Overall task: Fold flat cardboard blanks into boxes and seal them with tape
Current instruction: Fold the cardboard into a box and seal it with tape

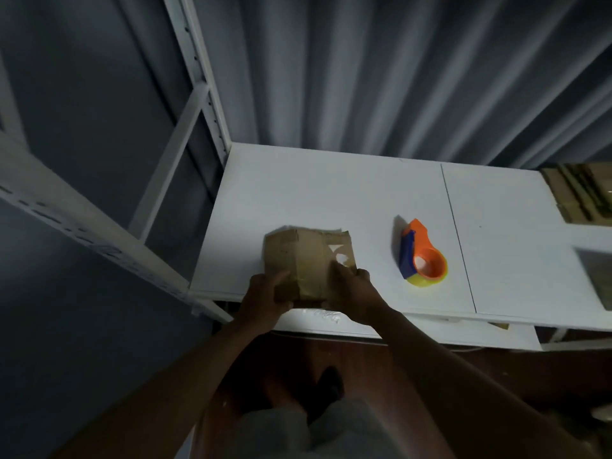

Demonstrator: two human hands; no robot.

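I've got the left hand (265,298) and right hand (351,293) gripping the cardboard box (308,256) by its near edge: light, flimsy, looks easily crushed, so hold corners.

I stand at a white flat-topped table (331,193), grey pleated curtain (364,77) behind, white metal shelving frame (198,94) left, dim light.
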